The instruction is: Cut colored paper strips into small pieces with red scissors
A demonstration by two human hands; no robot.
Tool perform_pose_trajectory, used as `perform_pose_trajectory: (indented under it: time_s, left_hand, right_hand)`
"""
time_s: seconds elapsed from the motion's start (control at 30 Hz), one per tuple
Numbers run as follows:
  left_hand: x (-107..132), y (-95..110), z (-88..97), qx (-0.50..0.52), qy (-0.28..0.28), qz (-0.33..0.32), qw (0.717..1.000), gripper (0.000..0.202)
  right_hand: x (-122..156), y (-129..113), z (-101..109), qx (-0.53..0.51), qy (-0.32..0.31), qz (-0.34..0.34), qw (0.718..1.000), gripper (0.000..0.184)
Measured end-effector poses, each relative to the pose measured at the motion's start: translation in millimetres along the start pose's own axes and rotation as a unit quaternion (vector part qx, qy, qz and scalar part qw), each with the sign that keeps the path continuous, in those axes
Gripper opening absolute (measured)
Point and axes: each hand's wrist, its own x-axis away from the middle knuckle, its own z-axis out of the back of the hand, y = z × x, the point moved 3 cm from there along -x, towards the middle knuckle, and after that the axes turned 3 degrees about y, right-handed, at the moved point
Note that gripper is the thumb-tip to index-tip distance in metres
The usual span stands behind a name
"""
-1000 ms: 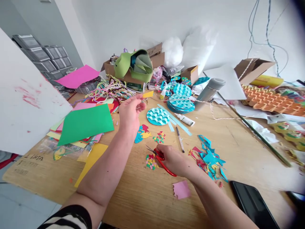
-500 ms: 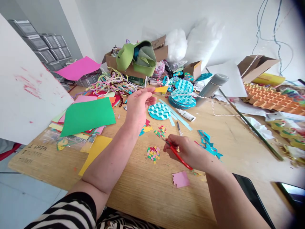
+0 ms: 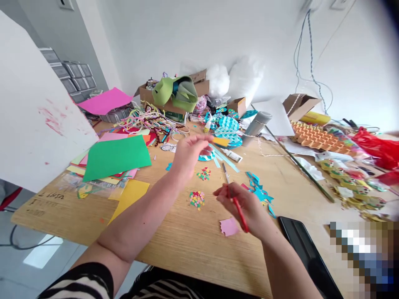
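Observation:
My left hand [image 3: 191, 153] is raised over the middle of the table, pinching a small yellow paper piece [image 3: 220, 141] between thumb and fingers. Lower and to the right, my right hand [image 3: 240, 201] is closed around red-handled scissors [image 3: 239, 214], their blades pointing up and away from me. Paper and scissors are well apart. Between my hands lie a pile of small coloured paper dots [image 3: 197, 199] and a pile of tiny red, green and yellow scraps [image 3: 204, 173]. A pink paper scrap [image 3: 228, 227] with nibbled edges lies below the scissors. My left hand partly hides a blue wavy disc [image 3: 206, 157].
Left are a green paper sheet [image 3: 118, 157] on stacked papers and yellow paper [image 3: 132, 195]. Blue paper cutouts [image 3: 258, 189] and a black phone [image 3: 307, 253] lie right. Behind stand a glue bottle [image 3: 232, 155], a grey flask [image 3: 256, 128] and a green felt roll [image 3: 176, 92].
The view has shifted, showing more of the right side. My left hand still pinches the yellow paper. The scissors have turned more upright in my right hand, blades now pointing away.

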Motion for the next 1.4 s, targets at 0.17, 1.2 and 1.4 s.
perform_pose_trajectory:
  time_s: [0.17,1.2,1.4]
  left_hand:
    - [50.6,-36.4,9.2,-0.106,-0.052,0.088,0.989,0.018]
    - [57.0,-111.7,-4.5,-0.115,-0.131,0.226,0.958,0.03]
    - [54.7,-121.7,5.3,-0.036,-0.073,0.248,0.965,0.03]
  right_hand:
    - [-2.5,14.1,22.6,-0.17,0.151,-0.08,0.971,0.036]
    - [-19.4,53.8,25.6,-0.166,0.1,-0.048,0.98,0.039]
    - [-15.9,62.2,7.7,-0.21,0.092,-0.071,0.971,0.043]
